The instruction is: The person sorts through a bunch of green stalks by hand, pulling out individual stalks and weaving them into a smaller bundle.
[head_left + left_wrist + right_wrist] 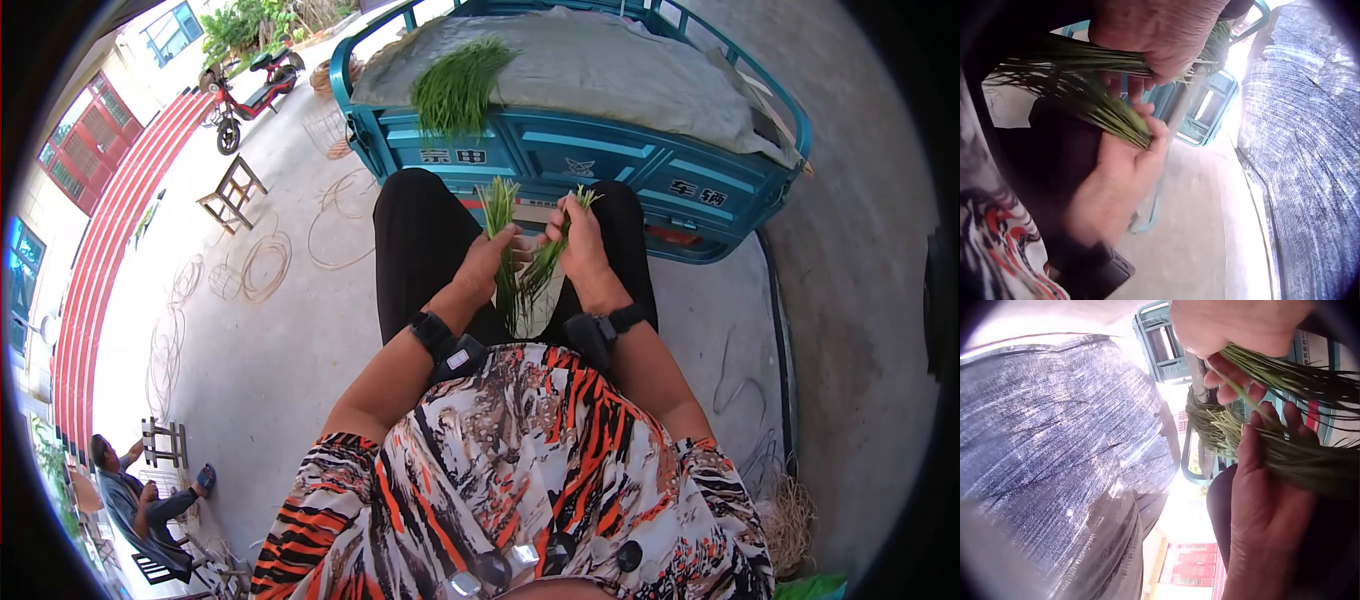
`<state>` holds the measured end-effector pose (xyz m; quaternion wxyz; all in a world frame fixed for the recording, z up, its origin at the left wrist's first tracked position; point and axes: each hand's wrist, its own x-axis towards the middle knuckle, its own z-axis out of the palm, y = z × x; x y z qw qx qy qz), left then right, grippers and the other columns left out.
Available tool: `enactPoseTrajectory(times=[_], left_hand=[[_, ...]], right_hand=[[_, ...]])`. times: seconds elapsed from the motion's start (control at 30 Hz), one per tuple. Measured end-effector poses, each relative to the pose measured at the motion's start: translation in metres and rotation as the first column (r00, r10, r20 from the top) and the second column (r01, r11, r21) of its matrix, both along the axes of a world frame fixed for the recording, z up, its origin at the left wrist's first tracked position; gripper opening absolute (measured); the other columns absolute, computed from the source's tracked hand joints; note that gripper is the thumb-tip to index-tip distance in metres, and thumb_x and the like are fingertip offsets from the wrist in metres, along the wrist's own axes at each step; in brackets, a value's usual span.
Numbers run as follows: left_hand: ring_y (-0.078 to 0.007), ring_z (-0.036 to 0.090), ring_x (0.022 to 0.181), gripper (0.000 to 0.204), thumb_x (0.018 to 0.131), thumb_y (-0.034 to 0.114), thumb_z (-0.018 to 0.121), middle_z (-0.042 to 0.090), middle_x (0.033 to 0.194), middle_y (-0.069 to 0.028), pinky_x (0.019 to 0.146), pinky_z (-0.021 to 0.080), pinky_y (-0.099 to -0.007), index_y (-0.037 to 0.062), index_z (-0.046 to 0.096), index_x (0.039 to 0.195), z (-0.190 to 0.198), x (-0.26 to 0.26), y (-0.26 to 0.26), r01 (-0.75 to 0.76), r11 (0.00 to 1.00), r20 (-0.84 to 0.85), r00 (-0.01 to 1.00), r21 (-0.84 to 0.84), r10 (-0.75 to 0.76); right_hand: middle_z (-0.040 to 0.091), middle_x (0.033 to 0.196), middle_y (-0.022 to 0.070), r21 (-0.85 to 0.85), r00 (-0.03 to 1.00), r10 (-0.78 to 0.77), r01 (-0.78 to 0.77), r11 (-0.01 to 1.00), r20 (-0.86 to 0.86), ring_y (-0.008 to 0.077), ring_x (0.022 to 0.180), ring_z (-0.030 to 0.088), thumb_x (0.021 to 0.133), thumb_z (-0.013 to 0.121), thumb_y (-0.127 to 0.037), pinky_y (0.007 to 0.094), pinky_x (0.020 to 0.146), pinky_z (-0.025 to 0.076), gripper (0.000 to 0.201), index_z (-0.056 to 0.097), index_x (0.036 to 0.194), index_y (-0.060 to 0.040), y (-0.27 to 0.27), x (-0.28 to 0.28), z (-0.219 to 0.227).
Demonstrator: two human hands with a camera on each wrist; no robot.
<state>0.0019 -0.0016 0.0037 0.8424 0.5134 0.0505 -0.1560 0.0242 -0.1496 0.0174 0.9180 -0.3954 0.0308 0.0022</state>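
Note:
In the head view my left hand point(486, 264) grips a bunch of chives point(498, 205), its pale cut ends pointing up and its green blades hanging between the knees. Close beside it, my right hand point(582, 240) holds a smaller bunch of chives point(543, 264) with the ends poking out above the fingers. From the left wrist view, the right hand point(1125, 181) has its fingers curled round the smaller bunch point(1124, 122). The right wrist view shows the left hand point(1272, 512) wrapped round the larger bunch point(1316, 465), the fingertips of both hands close together.
A heap of chives point(460, 85) lies on the grey cover point(620, 75) of a blue cargo tricycle point(580, 150) ahead. A wooden stool point(232, 195), coiled cords point(265, 268) and a red scooter point(250, 95) are on the left. A seated person point(150, 505) is at lower left.

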Motion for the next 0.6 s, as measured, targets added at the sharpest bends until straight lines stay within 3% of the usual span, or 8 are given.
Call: enactPoseTrajectory(times=[0.1,0.2,0.23,0.3,0.37,0.6], left_hand=[[-0.0131,0.052,0.058,0.022,0.089,0.024,0.052,0.053,0.07,-0.0032,0.054,0.043,-0.0258,0.0045,0.052,0.099,-0.001,-0.001,0.006,0.079,0.996,0.04,0.996,0.034,-0.081],[-0.0114,0.046,0.053,0.021,0.088,0.024,0.054,0.048,0.064,-0.0005,0.05,0.039,-0.0254,0.0053,0.054,0.097,0.002,-0.003,0.002,0.184,0.982,0.016,0.983,0.039,-0.185],[-0.0108,0.045,0.051,0.019,0.087,0.025,0.057,0.047,0.062,-0.0001,0.047,0.037,-0.025,0.0072,0.053,0.09,0.0,-0.002,0.002,0.215,0.976,0.01,0.976,0.031,-0.216],[-0.0101,0.042,0.045,0.024,0.083,0.028,0.062,0.045,0.058,0.0012,0.044,0.034,-0.0252,0.0104,0.049,0.073,0.004,-0.004,0.0,0.216,0.973,0.01,0.976,0.083,-0.218],[-0.0092,0.04,0.044,0.025,0.083,0.029,0.062,0.044,0.057,0.0021,0.042,0.033,-0.0248,0.0103,0.049,0.071,0.004,-0.004,0.002,0.196,0.975,0.015,0.98,0.108,-0.199],[-0.0093,0.043,0.044,0.024,0.084,0.03,0.061,0.05,0.063,-0.0002,0.039,0.032,-0.0243,0.0098,0.049,0.089,0.003,-0.001,0.005,0.076,0.977,0.045,0.995,0.198,-0.087]], right_hand=[[0.041,0.061,-0.0027,-0.097,0.988,0.137,-0.144,0.985,-0.077,0.0085,0.044,0.037,0.09,0.051,-0.029,0.0278,0.043,0.033,0.021,0.048,0.089,-0.0082,-0.008,0.0,-0.001],[0.039,0.059,-0.0045,-0.158,0.949,0.26,-0.289,0.944,-0.18,0.0074,0.042,0.034,0.087,0.056,-0.029,0.0258,0.041,0.03,0.021,0.048,0.078,-0.0108,-0.003,0.004,-0.01],[0.039,0.058,-0.0048,-0.185,0.927,0.308,-0.349,0.919,-0.216,0.0072,0.042,0.034,0.086,0.057,-0.029,0.0253,0.041,0.03,0.022,0.048,0.076,-0.0114,0.0,0.004,-0.011],[0.038,0.057,-0.0054,-0.236,0.94,0.258,-0.309,0.921,-0.224,0.0074,0.041,0.034,0.085,0.058,-0.028,0.0249,0.04,0.03,0.023,0.048,0.073,-0.0121,0.004,0.002,-0.009],[0.037,0.057,-0.0053,-0.274,0.945,0.268,-0.312,0.91,-0.186,0.0078,0.041,0.034,0.085,0.058,-0.029,0.0254,0.04,0.03,0.023,0.048,0.073,-0.0121,-0.001,0.002,-0.01],[0.036,0.056,-0.0057,-0.385,0.967,0.153,-0.222,0.896,-0.203,0.0078,0.041,0.033,0.083,0.061,-0.026,0.0272,0.041,0.031,0.018,0.051,0.081,-0.0122,0.002,-0.002,-0.004]])
